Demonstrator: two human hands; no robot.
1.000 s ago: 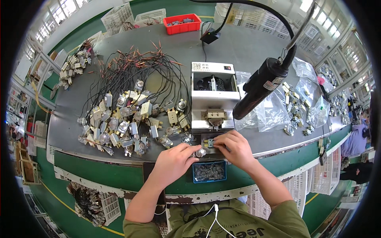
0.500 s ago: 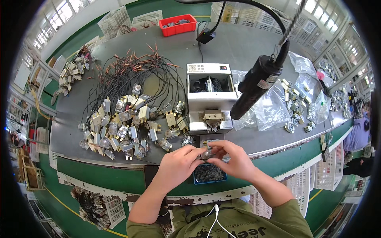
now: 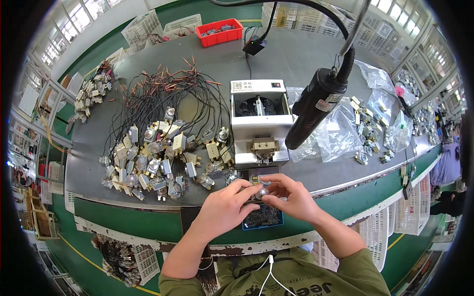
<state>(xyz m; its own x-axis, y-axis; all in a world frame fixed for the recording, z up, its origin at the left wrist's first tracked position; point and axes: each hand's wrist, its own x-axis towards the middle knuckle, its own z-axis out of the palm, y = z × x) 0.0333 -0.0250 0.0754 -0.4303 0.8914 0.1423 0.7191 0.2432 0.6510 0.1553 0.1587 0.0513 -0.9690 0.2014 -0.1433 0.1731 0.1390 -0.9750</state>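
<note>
Over the near edge of the table, my two hands meet at a small lamp holder with a round, shiny end (image 3: 261, 193). My right hand (image 3: 294, 198) grips it between thumb and fingers. My left hand (image 3: 223, 206) touches it from the other side with bent fingertips, its thumb a little below. Much of the piece is hidden by the fingers. Just beneath, a blue tray (image 3: 263, 228) holds many small dark screws. Directly beyond my hands stands a white screw feeder (image 3: 261, 123) with a metal fixture (image 3: 265, 148) at its front.
A black electric screwdriver (image 3: 316, 109) hangs right of the feeder. On the left lies a heap of wired lamp holders (image 3: 153, 158). Plastic bags (image 3: 340, 140) and more small parts (image 3: 368, 133) cover the right side. A red bin (image 3: 219, 37) stands at the back.
The lamp holder has shifted slightly right between my fingers. My left thumb has come down and away from it, while my right hand keeps its grip.
</note>
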